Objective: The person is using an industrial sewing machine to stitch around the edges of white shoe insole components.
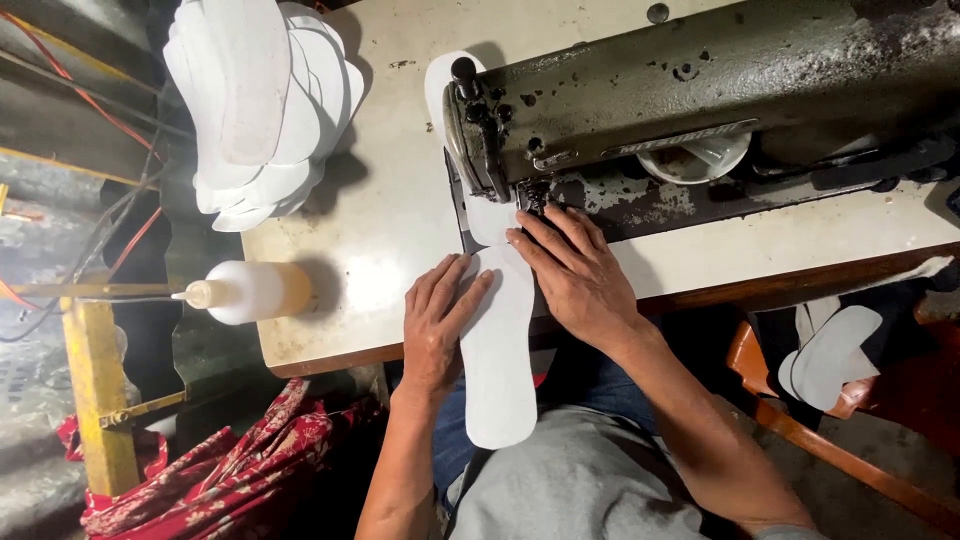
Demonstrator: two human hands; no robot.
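A long white insole-shaped piece [498, 350] lies across the table's front edge, its far end under the needle of a dark, worn sewing machine [700, 90]. My left hand [437, 320] rests flat on the piece's left side, fingers spread. My right hand [572, 275] presses flat on its upper right part, fingertips close to the presser foot [530, 197]. Another white piece [438, 90] shows behind the machine head.
A stack of white insole pieces [262, 100] sits at the table's far left. A white squeeze bottle [245, 292] lies at the left edge of the cream table [380, 250]. More white pieces [830, 355] rest on a wooden stool at right. Red patterned cloth [230, 470] lies on the floor.
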